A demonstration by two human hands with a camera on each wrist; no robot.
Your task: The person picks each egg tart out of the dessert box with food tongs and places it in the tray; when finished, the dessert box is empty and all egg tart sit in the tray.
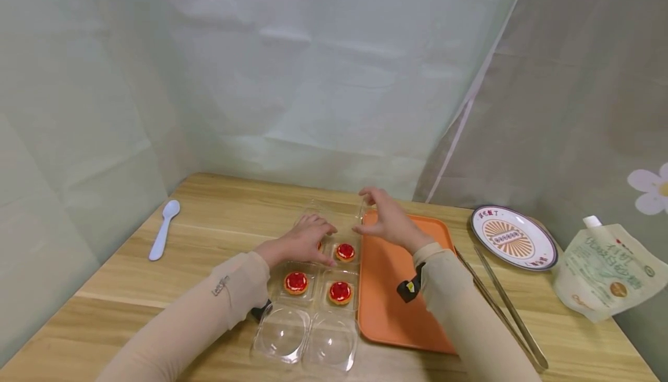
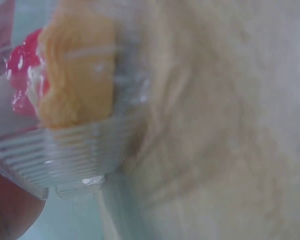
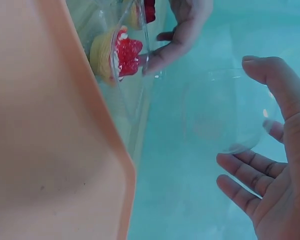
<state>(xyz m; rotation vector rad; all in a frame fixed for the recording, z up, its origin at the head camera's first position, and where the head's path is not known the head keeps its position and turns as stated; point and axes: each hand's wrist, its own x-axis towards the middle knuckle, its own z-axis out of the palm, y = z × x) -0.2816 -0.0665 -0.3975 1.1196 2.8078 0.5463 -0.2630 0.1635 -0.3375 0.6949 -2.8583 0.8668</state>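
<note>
Two clear plastic clamshell containers stand one behind the other on the table. The front container (image 1: 318,306) lies open toward me, with two red-topped tarts, a left tart (image 1: 296,283) and a right tart (image 1: 340,293), in its compartments. Behind it, a rear tart (image 1: 345,252) shows fully; its neighbour is mostly hidden by my left hand (image 1: 305,240). That hand lies over the rear container with relaxed fingers, fingertips at its rim. My right hand (image 1: 388,219) holds the raised clear lid (image 3: 225,110) of the rear container by its edges, between thumb and fingers.
An orange tray (image 1: 386,301) lies right of the containers, under my right forearm. Metal tongs (image 1: 508,306) lie beyond it, near a patterned plate (image 1: 514,237) and a spouted pouch (image 1: 605,272). A pale spoon (image 1: 164,230) lies at the left. Curtains hang behind the table.
</note>
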